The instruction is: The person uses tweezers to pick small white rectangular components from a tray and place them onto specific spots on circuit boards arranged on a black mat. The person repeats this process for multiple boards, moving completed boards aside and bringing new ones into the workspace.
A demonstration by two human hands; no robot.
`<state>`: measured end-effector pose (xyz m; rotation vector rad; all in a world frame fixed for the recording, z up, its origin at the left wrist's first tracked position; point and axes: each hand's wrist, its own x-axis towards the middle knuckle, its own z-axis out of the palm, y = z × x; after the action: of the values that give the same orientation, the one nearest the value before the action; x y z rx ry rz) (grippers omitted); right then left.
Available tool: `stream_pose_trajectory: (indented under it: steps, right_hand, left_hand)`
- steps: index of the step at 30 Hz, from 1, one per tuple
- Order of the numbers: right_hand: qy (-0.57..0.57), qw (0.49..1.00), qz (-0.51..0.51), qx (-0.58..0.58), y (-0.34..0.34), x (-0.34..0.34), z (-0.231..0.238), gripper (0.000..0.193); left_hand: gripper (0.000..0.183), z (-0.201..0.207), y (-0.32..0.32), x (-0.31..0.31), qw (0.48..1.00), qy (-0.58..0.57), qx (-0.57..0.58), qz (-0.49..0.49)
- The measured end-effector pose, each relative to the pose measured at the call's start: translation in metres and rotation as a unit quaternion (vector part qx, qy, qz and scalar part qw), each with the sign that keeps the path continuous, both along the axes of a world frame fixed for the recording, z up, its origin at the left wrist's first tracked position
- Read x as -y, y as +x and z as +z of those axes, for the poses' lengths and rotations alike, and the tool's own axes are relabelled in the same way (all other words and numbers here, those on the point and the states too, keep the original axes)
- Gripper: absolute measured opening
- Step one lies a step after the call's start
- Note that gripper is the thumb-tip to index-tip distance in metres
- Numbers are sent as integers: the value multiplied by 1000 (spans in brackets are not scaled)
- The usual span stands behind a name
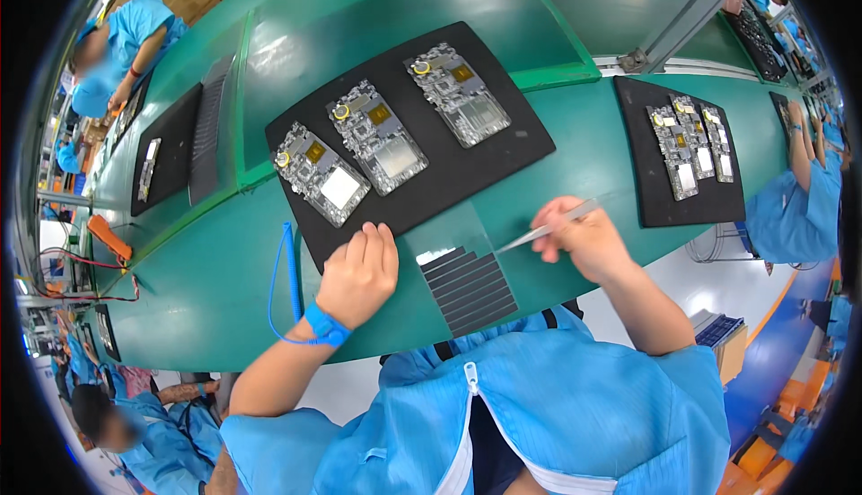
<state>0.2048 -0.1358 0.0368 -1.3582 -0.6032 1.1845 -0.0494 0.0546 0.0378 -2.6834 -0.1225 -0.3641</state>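
My right hand (584, 239) grips a pair of tweezers (530, 236), with their tips pointing left at the upper right corner of a clear sheet. Rows of black adhesive strips (471, 290) line the lower part of that clear sheet (462, 228). Beside the sheet, my left hand (361, 266) rests at the near edge of a black foam mat (431, 199); its fingers are curled together and whatever lies under them is hidden. Three circuit boards lie on the mat: a left one (316, 172), a middle one (373, 136) and a right one (458, 91).
A blue coiled wrist-strap cord (292, 275) runs from my left wrist over the green table (206, 297). Another black mat (687, 199) at right carries several boards (680, 158). A metal post (691, 15) stands at back right. Co-workers sit at both sides; an orange tool (109, 237) lies far left.
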Motion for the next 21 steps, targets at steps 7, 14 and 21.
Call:
stream_pose_trajectory:
  steps: [7,14,21]
  right_hand:
    - [-14,1000,5,-6,-28,-27,-15,19]
    - [-35,996,24,78,-38,-31,-13,18]
    - [-24,1000,10,14,-32,-32,-14,17]
  left_hand:
    - [28,11,-6,57,963,-264,-10,51]
    - [37,-9,23,56,938,-344,29,-28]
    - [36,-12,22,52,946,-321,15,-51]
